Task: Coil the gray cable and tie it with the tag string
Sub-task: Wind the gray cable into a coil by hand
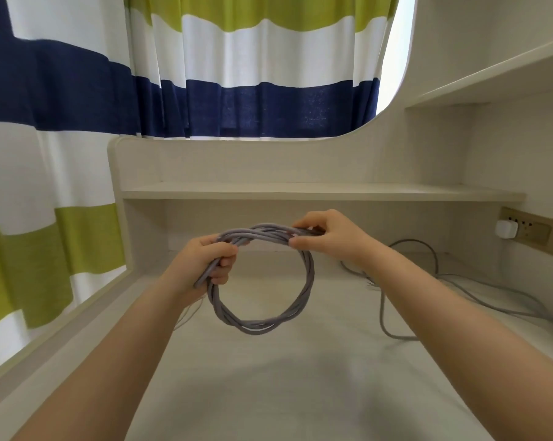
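Observation:
The gray cable [262,323] is wound into a round coil of several twisted turns, held upright above the white desk [268,377]. My left hand [205,259] grips the coil's left side in a fist. My right hand [329,233] pinches the strands at the coil's top right between thumb and fingers. A thin pale string [190,310] dangles below my left wrist; whether it is the tag string I cannot tell.
More loose gray cable [428,281] trails over the desk's right side toward a wall socket strip [533,230] with a white plug [506,229]. A low shelf [300,192] runs behind the hands. A striped curtain [77,90] hangs at left and back.

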`<action>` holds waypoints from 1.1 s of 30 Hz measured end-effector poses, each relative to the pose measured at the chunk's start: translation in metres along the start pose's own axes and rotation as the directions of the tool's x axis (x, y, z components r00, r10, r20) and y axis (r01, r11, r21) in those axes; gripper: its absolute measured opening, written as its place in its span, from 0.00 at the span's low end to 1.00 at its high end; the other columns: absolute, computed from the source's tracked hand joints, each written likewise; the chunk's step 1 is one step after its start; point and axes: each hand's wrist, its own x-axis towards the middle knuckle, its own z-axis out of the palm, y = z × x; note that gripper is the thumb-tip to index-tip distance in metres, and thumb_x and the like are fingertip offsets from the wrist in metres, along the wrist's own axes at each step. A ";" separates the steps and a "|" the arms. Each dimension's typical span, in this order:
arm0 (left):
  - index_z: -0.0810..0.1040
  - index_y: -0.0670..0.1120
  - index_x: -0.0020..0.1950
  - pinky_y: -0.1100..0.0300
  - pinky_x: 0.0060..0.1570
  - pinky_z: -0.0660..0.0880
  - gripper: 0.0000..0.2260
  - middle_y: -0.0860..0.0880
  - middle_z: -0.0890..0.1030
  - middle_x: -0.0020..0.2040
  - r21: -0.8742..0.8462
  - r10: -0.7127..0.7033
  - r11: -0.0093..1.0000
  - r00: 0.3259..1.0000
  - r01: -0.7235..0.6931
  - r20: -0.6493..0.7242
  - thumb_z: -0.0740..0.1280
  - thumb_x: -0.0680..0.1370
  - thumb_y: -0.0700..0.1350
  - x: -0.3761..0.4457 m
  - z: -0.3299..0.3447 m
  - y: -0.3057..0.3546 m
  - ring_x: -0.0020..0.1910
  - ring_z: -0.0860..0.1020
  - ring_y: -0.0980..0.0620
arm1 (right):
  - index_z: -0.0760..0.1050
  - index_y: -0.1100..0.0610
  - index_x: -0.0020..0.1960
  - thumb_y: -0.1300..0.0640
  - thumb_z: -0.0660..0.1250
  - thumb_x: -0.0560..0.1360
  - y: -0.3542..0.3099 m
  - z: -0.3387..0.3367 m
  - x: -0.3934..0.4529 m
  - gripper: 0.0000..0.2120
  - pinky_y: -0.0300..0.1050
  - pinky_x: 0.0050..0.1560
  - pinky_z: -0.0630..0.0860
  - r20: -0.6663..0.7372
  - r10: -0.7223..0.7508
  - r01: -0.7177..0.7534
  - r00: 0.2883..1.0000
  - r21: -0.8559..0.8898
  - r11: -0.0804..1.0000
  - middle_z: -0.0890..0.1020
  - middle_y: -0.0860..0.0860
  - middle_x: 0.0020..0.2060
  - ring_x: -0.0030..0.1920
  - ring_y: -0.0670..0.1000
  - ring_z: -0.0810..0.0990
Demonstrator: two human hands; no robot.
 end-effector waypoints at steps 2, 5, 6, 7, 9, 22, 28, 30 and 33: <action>0.74 0.40 0.40 0.69 0.18 0.60 0.10 0.50 0.69 0.22 -0.036 0.018 0.999 0.999 -0.019 -0.036 0.56 0.77 0.32 0.001 0.004 -0.002 0.17 0.62 0.57 | 0.79 0.49 0.49 0.50 0.72 0.68 0.002 0.007 0.001 0.10 0.27 0.31 0.66 -0.010 -0.023 0.022 1.000 -0.057 0.998 0.77 0.40 0.33 0.30 0.34 0.72; 0.70 0.40 0.38 0.68 0.19 0.62 0.09 0.50 0.72 0.22 -0.090 0.001 0.996 0.998 -0.007 -0.070 0.56 0.77 0.33 0.002 0.010 -0.008 0.16 0.64 0.57 | 0.80 0.51 0.50 0.55 0.69 0.70 0.009 0.013 0.004 0.08 0.40 0.39 0.71 -0.072 -0.028 0.020 0.997 -0.116 0.993 0.82 0.46 0.37 0.37 0.41 0.77; 0.71 0.40 0.38 0.68 0.19 0.62 0.09 0.49 0.73 0.23 -0.110 -0.014 0.994 0.997 0.005 -0.076 0.56 0.77 0.33 0.002 0.011 -0.011 0.17 0.65 0.57 | 0.80 0.52 0.50 0.56 0.68 0.71 0.011 0.014 0.004 0.08 0.46 0.42 0.73 -0.087 -0.020 0.009 0.996 -0.123 0.992 0.83 0.50 0.39 0.40 0.49 0.79; 0.71 0.40 0.38 0.67 0.19 0.64 0.09 0.49 0.74 0.23 -0.133 -0.032 0.991 0.997 0.021 -0.077 0.56 0.77 0.34 0.003 0.012 -0.013 0.17 0.66 0.57 | 0.80 0.52 0.50 0.56 0.67 0.72 0.012 0.015 0.004 0.08 0.49 0.44 0.74 -0.088 -0.013 0.001 0.996 -0.135 0.991 0.83 0.52 0.41 0.42 0.53 0.79; 0.71 0.40 0.39 0.66 0.19 0.66 0.09 0.49 0.75 0.24 -0.196 -0.060 0.980 0.995 0.045 -0.074 0.56 0.77 0.34 0.004 0.014 -0.018 0.17 0.67 0.56 | 0.78 0.49 0.52 0.52 0.67 0.72 0.014 0.017 0.003 0.09 0.51 0.45 0.74 -0.065 -0.012 -0.002 0.998 -0.212 0.977 0.83 0.50 0.43 0.43 0.53 0.78; 0.80 0.42 0.43 0.56 0.40 0.72 0.02 0.37 0.82 0.40 0.745 0.079 0.666 0.991 0.025 -0.104 0.68 0.71 0.38 0.010 0.029 -0.014 0.36 0.77 0.48 | 0.75 0.45 0.59 0.52 0.62 0.76 0.017 0.021 0.005 0.13 0.44 0.40 0.66 -0.068 -0.157 0.100 0.985 -0.518 0.849 0.80 0.50 0.49 0.50 0.54 0.78; 0.77 0.43 0.41 0.65 0.23 0.72 0.03 0.49 0.77 0.30 0.787 0.078 0.610 0.995 -0.093 0.057 0.67 0.74 0.42 0.022 0.049 0.009 0.22 0.73 0.57 | 0.76 0.44 0.58 0.50 0.62 0.76 0.002 0.024 0.005 0.12 0.44 0.38 0.67 -0.001 -0.208 0.180 0.978 -0.497 0.849 0.79 0.51 0.46 0.45 0.53 0.76; 0.77 0.38 0.42 0.66 0.21 0.67 0.08 0.49 0.73 0.27 0.759 0.062 0.646 0.996 -0.087 0.062 0.66 0.75 0.43 0.022 0.048 0.008 0.19 0.68 0.58 | 0.76 0.45 0.59 0.49 0.62 0.76 0.002 0.021 0.004 0.13 0.43 0.38 0.65 -0.013 -0.207 0.174 0.978 -0.489 0.855 0.78 0.49 0.45 0.44 0.51 0.75; 0.76 0.40 0.40 0.66 0.20 0.63 0.07 0.48 0.67 0.26 0.649 0.101 0.756 0.995 -0.078 0.001 0.65 0.76 0.42 0.022 0.045 0.001 0.19 0.64 0.57 | 0.77 0.49 0.58 0.51 0.65 0.74 0.003 0.011 0.003 0.13 0.45 0.41 0.69 -0.025 -0.173 0.148 0.985 -0.404 0.903 0.78 0.48 0.44 0.44 0.50 0.74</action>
